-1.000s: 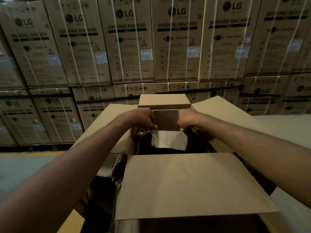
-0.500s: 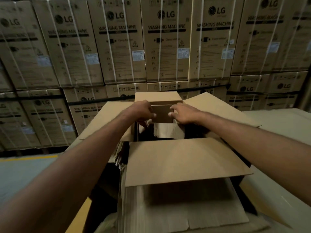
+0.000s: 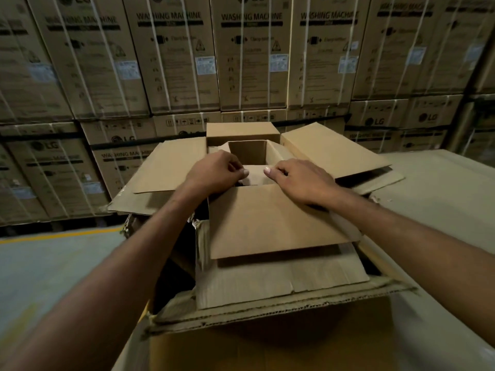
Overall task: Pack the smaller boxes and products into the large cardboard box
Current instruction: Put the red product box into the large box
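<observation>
A smaller box (image 3: 267, 220) sat in the large box (image 3: 267, 349), left hand (image 3: 214, 174) and right hand (image 3: 302, 182) flanked a paper sheet (image 3: 255, 175) at its opening, cartons (image 3: 251, 54) stood behind

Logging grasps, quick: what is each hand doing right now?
Left hand: fingers curled, pinching the pale flap.
Right hand: thumb on the same flap, apparently pinching it.

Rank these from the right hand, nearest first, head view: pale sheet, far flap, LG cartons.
1. Pale sheet: touching the thumb of the right hand, just to its left.
2. Far flap: upright, a little beyond the sheet.
3. LG cartons: the stacked wall at the back, farthest by a clear margin.
</observation>
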Demonstrator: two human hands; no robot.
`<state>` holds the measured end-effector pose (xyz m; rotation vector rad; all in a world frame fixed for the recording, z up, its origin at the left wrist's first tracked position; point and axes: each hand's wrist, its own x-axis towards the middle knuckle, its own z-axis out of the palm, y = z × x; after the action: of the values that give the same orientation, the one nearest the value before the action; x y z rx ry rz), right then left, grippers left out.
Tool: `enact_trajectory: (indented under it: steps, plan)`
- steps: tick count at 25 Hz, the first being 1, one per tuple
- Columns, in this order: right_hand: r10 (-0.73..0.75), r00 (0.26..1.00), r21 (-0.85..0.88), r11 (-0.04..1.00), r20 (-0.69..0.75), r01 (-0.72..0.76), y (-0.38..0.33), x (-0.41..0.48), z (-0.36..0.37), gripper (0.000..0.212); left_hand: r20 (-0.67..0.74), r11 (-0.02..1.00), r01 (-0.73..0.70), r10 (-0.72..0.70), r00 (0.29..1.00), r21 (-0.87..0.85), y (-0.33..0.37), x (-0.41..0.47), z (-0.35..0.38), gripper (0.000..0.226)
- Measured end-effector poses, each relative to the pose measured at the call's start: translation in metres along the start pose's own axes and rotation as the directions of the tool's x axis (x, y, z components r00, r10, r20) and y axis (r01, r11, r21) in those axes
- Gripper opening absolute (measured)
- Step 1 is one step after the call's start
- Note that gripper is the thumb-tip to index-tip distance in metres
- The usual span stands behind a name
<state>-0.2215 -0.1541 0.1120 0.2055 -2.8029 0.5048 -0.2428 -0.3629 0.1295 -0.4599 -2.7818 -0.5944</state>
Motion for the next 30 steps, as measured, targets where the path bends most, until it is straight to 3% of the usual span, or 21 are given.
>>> enact_trajectory:
  steps: [4, 7, 11, 14, 17, 21, 26, 30]
  plan:
    - [-0.127, 0.98, -0.024, 0.992, -0.154, 0.125, 0.016, -0.028, 0.004, 0.048, -0.2, 1.0, -0.015, 0.017, 0.98, 0.011, 0.011, -0.032, -0.003, 0.026]
    - [-0.237, 0.957, -0.084, 0.971, -0.167, 0.226, 0.03, -0.049, 0.013, 0.055, -0.212, 0.985, 0.015, 0.022, 0.977, 0.171, 0.02, -0.055, 0.008, 0.041]
    - [-0.298, 0.929, -0.146, 0.951, -0.218, 0.271, 0.041, -0.084, 0.004, 0.063, -0.276, 0.988, 0.063, -0.022, 0.961, 0.14, 0.033, -0.085, 0.017, 0.047]
    - [-0.366, 0.924, -0.145, 0.926, -0.112, 0.349, 0.057, -0.13, 0.013, 0.069, -0.213, 0.989, 0.075, -0.047, 0.976, 0.125, 0.054, -0.127, 0.037, 0.064]
    - [-0.253, 0.958, -0.111, 0.965, -0.138, 0.238, 0.062, -0.147, 0.009, 0.077, -0.248, 0.972, 0.205, -0.171, 0.953, 0.116, 0.062, -0.169, 0.054, 0.081]
    - [-0.077, 0.997, 0.004, 0.997, -0.031, 0.078, 0.058, -0.167, 0.003, 0.089, -0.154, 0.923, 0.366, -0.381, 0.911, -0.119, 0.062, -0.203, 0.053, 0.098]
    - [0.157, 0.983, 0.182, 0.968, 0.091, -0.171, 0.063, -0.193, 0.005, 0.106, -0.156, 0.873, 0.477, -0.487, 0.859, -0.098, 0.067, -0.22, 0.052, 0.104]
    - [0.131, 0.991, 0.147, 0.98, 0.036, -0.134, 0.062, -0.206, 0.011, 0.101, -0.201, 0.884, 0.467, -0.457, 0.867, 0.002, 0.068, -0.228, 0.061, 0.091]
